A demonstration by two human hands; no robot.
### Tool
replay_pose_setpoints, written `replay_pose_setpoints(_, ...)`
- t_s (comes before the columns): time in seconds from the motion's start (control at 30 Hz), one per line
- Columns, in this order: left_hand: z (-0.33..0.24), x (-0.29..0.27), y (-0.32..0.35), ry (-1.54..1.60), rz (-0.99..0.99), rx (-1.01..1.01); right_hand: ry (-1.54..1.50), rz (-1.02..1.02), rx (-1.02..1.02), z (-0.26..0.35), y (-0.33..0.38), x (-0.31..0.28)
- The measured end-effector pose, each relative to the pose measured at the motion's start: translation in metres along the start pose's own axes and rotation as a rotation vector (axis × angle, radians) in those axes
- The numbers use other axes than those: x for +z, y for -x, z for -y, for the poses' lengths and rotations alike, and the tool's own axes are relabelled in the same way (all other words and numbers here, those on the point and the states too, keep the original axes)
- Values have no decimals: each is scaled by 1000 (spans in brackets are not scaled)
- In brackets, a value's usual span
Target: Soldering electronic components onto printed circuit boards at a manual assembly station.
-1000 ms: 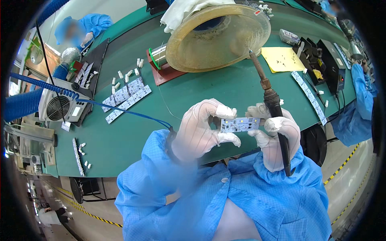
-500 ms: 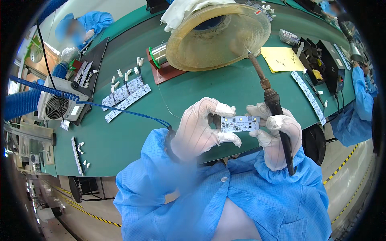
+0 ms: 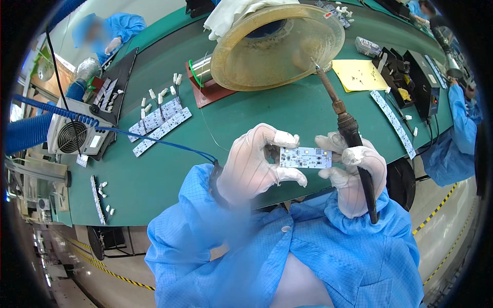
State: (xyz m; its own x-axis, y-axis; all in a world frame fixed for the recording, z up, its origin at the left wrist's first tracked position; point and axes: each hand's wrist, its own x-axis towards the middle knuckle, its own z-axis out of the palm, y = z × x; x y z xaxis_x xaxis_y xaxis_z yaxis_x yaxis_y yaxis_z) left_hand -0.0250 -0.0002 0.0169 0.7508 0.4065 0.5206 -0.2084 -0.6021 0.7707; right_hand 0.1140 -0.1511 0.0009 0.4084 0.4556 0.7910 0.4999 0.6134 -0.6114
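A short white LED circuit board [image 3: 305,158] is held up between the two gloved hands, above the near edge of the green workbench [image 3: 169,185]. The left hand [image 3: 251,164] has thumb and forefinger spread around the board's left end; whether its hidden fingers grip the board, I cannot tell. The right hand [image 3: 359,172] is closed around a soldering iron [image 3: 351,134], its thumb and fingertips at the board's right end. The iron points far, its tip just before the mouth of a large fume hood [image 3: 277,64], which blocks the far centre and partly hides a solder spool [image 3: 203,69]. Thin solder wire trails from the spool toward the left hand. A blue cord [image 3: 164,147] crosses the bench to the left wrist, passing over long LED strips [image 3: 162,131] on the left. Farther right lie a yellow sheet [image 3: 354,74], a black soldering station [image 3: 422,84] and another LED strip [image 3: 393,124].
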Motion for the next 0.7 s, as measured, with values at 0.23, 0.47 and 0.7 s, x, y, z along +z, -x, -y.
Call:
replay_pose_setpoints(0.23, -6, -6, 1, 21, 84, -28, -10, 36, -16, 0, -1, -1)
replay_pose_setpoints(0.47, 1, 0, 1, 87, 25, -24, -23, 39, -6, -3, -2, -1)
replay_pose_setpoints(0.7, 1, -4, 1, 49, 4, -4, 88, 69, 13, -4, -2, -1)
